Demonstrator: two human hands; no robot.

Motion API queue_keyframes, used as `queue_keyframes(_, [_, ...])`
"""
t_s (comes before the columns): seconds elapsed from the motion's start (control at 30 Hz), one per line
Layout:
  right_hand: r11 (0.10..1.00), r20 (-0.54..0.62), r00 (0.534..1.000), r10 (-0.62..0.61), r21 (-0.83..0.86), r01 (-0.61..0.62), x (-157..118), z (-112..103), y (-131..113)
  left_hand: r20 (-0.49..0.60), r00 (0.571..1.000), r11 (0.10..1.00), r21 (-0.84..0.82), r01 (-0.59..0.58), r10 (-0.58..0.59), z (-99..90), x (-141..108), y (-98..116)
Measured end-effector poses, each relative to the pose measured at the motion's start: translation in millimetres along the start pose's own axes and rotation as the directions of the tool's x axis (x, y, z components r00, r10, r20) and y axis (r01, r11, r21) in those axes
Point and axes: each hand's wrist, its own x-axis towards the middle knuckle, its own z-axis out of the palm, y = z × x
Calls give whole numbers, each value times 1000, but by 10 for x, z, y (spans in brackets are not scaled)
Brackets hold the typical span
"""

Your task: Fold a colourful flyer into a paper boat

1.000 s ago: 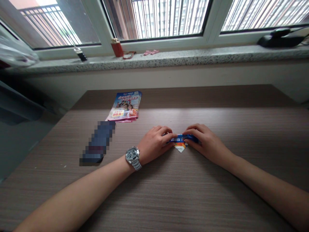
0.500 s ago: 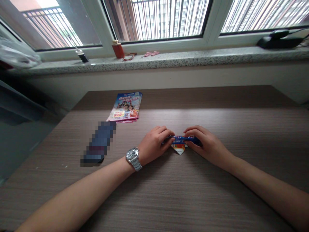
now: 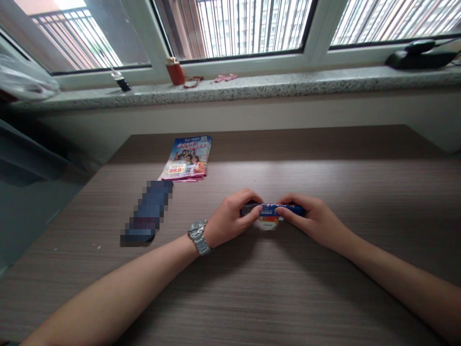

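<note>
Between both hands, low over the middle of the desk, is a folded paper flyer [image 3: 268, 209], a narrow blue strip with print on it. A white and orange flap shows below its middle. My left hand [image 3: 230, 218] pinches the strip's left end, thumb in front and fingers curled behind. At the right end, my right hand [image 3: 317, 218] grips it the same way, its thumb lying along the front face. The fingers hide both ends of the strip. A silver watch [image 3: 199, 237] is on my left wrist.
A stack of colourful flyers [image 3: 189, 157] lies at the back left of the wooden desk [image 3: 273, 288]. Nearer me is a dark, pixelated flat object [image 3: 149, 211]. On the stone windowsill [image 3: 273, 86] are a red container [image 3: 175, 73], pink items [image 3: 225, 78] and a black device [image 3: 419, 56].
Both thumbs now press on the strip's front face, and more of its blue side shows. The lower flap has changed from a sharp point to a blunter outline.
</note>
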Motion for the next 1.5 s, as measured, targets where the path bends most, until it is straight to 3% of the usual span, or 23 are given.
queue_keyframes(0.4, [993, 60, 995, 83, 80, -88, -6, -6, -90, -4, 994, 983, -151, 108, -110, 22, 4, 38])
queue_keyframes(0.83, [968, 67, 981, 181, 163, -190, 35, -18, -32, -31, 987, 979, -135, 151, -156, 5, 19, 23])
queue_keyframes(1.07, [982, 58, 989, 134, 123, -140, 29, 10, -20, -24, 994, 994, -48, 102, -103, 15, 15, 51])
queue_keyframes(1.5, [994, 29, 996, 80, 78, -82, 19, 76, -116, -24, 997, 996, -48, 74, -75, 37, 21, 84])
